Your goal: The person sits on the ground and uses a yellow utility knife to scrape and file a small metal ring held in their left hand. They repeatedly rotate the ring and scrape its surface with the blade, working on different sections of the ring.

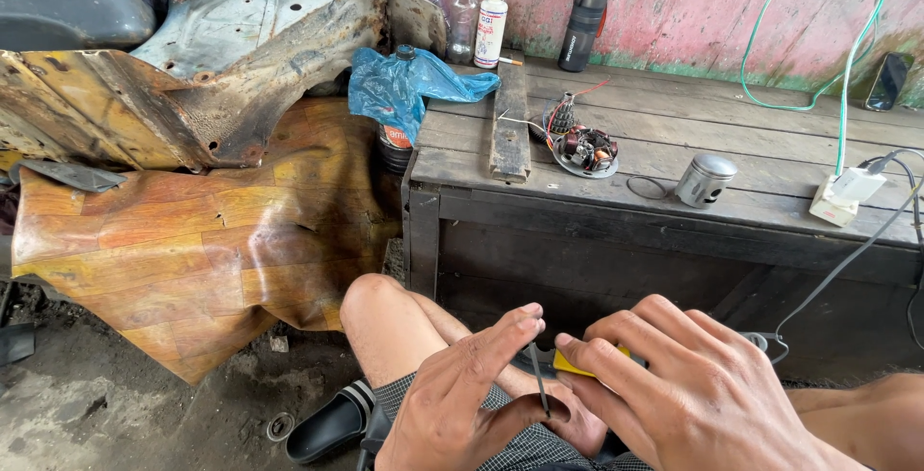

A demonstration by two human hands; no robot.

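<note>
left hand (460, 404): low in the view, above the lap, back and thumb side toward the camera.
left fingers: index finger stretched out straight and pointing up to the right; thumb curled inward beneath it, its tip against something thin.
right hand (693, 384): just beside the left, back of the hand up, knuckles raised, reaching in from the lower right.
right fingers: bent and bunched forward, fingertips pressed down in a pinching grip.
gap between hands: very small, fingertips almost meeting.
legs: bare knees bent, thighs under both hands.
</note>
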